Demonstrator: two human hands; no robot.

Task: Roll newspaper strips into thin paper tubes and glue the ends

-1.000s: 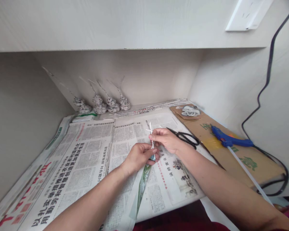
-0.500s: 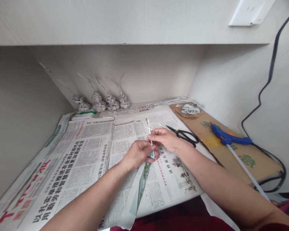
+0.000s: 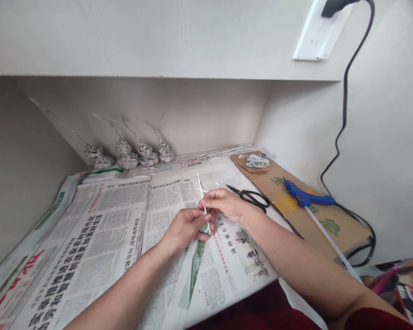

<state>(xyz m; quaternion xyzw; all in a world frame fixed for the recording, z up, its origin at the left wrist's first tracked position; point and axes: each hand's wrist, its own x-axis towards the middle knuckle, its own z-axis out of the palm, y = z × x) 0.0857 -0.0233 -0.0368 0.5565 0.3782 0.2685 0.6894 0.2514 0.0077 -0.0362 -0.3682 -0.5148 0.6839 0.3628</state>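
Note:
My left hand (image 3: 184,229) is closed, pinching a paper strip (image 3: 196,266) at the lower end of a thin white rolled paper tube (image 3: 200,183). The strip, partly green-printed, trails from under this hand toward the table's front edge. My right hand (image 3: 225,205) is also closed, thumb and fingertips gripping the tube just above the left fingers. The tube's upper end points away from me. Both hands are over newspaper (image 3: 120,229). Black-handled scissors (image 3: 253,198) lie just right of my right hand, with small white paper scraps near the blades.
Gourd-shaped woven paper pieces (image 3: 128,158) with long stems stand at the back left. A bundle of paper sticks (image 3: 199,159) lies along the back. On cardboard (image 3: 330,229) at the right rests a blue glue gun (image 3: 306,197); its black cord (image 3: 345,101) runs up to a wall socket (image 3: 316,36).
The camera view has turned right and tilted up slightly, bringing the plug into sight. Both hands keep their grip on the paper tube, with little visible change between them.

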